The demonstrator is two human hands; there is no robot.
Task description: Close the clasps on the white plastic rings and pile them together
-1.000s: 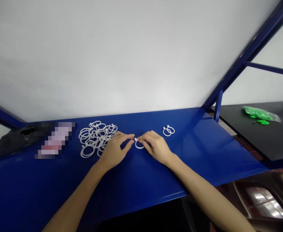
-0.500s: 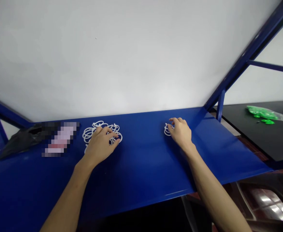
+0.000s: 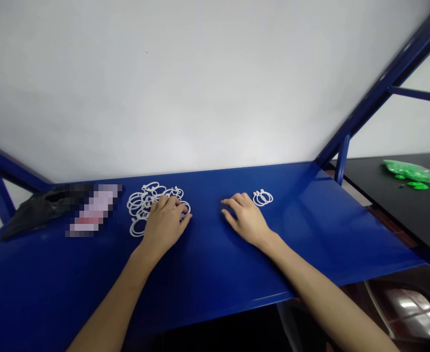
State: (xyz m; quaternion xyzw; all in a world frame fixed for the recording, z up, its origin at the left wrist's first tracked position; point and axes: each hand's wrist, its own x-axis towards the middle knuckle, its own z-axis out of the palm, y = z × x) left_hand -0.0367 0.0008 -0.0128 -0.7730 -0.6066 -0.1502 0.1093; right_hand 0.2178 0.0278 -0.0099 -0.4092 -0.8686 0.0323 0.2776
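A heap of white plastic curtain rings [image 3: 137, 227], each with a small eyelet, lies on the left half of the blue table. My left hand [image 3: 165, 220] rests over the right side of this heap, thumb and forefinger apart around the edge of one ring; the hand covers part of the heap. Between the heap and a small group of white rings [image 3: 262, 198] on the right, my right hand [image 3: 246, 217] hovers low over or touches the table. Its fingers point left, slightly bent and spread, and hold nothing visible.
A black plastic bag [image 3: 34, 212] and a blurred pinkish packet [image 3: 93, 210] lie at the far left. Blue frame bars [image 3: 369, 93] rise at both table [image 3: 215, 264] ends. On a black table [image 3: 401, 210] to the right sits a clear bag of green pieces [image 3: 413, 172].
My right hand has moved left, away from the small group of rings, which now shows fully. My left hand has shifted slightly right, and the ring at its fingers has slid a little right.
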